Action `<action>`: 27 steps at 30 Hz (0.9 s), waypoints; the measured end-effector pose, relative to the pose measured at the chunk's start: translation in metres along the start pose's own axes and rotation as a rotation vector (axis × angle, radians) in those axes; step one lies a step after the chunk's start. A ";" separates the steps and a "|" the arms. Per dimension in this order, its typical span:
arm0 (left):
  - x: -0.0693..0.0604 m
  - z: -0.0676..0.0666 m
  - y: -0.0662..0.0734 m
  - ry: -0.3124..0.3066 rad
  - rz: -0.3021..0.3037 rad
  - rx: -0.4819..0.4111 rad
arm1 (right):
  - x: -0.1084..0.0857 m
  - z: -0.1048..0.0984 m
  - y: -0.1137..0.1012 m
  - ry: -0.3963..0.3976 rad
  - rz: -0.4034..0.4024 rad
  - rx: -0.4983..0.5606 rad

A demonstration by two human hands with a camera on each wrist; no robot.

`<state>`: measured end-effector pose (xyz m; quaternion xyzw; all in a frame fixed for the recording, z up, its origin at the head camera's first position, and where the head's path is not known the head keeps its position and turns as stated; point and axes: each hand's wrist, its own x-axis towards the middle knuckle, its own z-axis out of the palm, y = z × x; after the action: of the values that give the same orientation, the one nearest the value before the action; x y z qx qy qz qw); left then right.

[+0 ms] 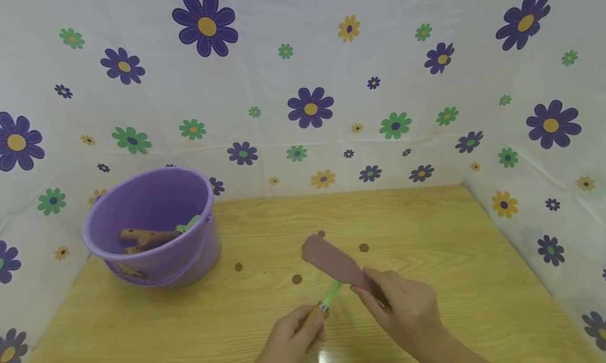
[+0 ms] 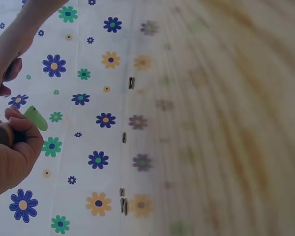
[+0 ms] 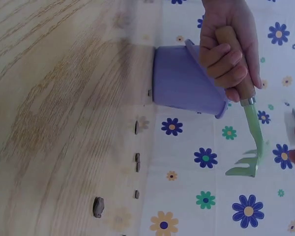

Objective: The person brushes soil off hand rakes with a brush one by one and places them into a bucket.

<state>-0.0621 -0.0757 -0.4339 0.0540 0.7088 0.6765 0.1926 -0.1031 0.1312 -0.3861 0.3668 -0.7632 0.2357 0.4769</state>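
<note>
My left hand point(image 1: 295, 331) grips the wooden handle point(image 3: 236, 61) of a green hand rake point(image 3: 254, 142). In the right wrist view the rake's several tines show bare. My right hand point(image 1: 407, 305) holds a flat mauve-brown piece with a rounded end point(image 1: 333, 260), narrower near the fingers; its exact kind I cannot tell. From the head view this piece hides the rake's tines, leaving only part of the green neck point(image 1: 333, 291) visible. In the left wrist view the left hand point(image 2: 14, 152) is below the right hand point(image 2: 10, 59).
A purple bucket point(image 1: 213, 247) stands at the left of the wooden table point(image 1: 426, 226), holding brown branch-like pieces point(image 1: 149, 238) and something green point(image 1: 189, 223). Several small brown lumps point(image 1: 296, 279) lie scattered on the tabletop. A white flowered cloth point(image 1: 265, 79) surrounds the back and sides.
</note>
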 end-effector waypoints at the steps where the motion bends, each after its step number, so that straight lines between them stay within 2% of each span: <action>1: 0.000 0.000 0.000 -0.005 -0.005 -0.037 | -0.002 0.001 0.001 -0.012 -0.005 0.022; 5: 0.001 -0.003 -0.004 -0.064 -0.049 -0.218 | -0.009 0.006 0.004 -0.076 -0.017 0.105; 8: 0.003 -0.007 -0.007 -0.105 -0.091 -0.333 | -0.014 0.007 0.006 -0.133 -0.006 0.122; 11: 0.004 -0.009 -0.010 -0.137 -0.104 -0.395 | -0.016 0.007 0.006 -0.188 -0.013 0.121; 16: 0.002 -0.006 -0.011 -0.138 -0.122 -0.405 | -0.019 0.008 0.007 -0.208 -0.077 0.135; 23: -0.002 -0.007 -0.011 -0.164 -0.067 -0.332 | -0.022 0.010 0.007 -0.215 -0.106 0.110; 27: -0.001 -0.007 -0.010 -0.152 -0.074 -0.329 | -0.024 0.011 0.006 -0.207 -0.117 0.093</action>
<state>-0.0619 -0.0839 -0.4438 0.0467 0.5734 0.7698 0.2763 -0.1070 0.1354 -0.4125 0.4545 -0.7739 0.2035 0.3912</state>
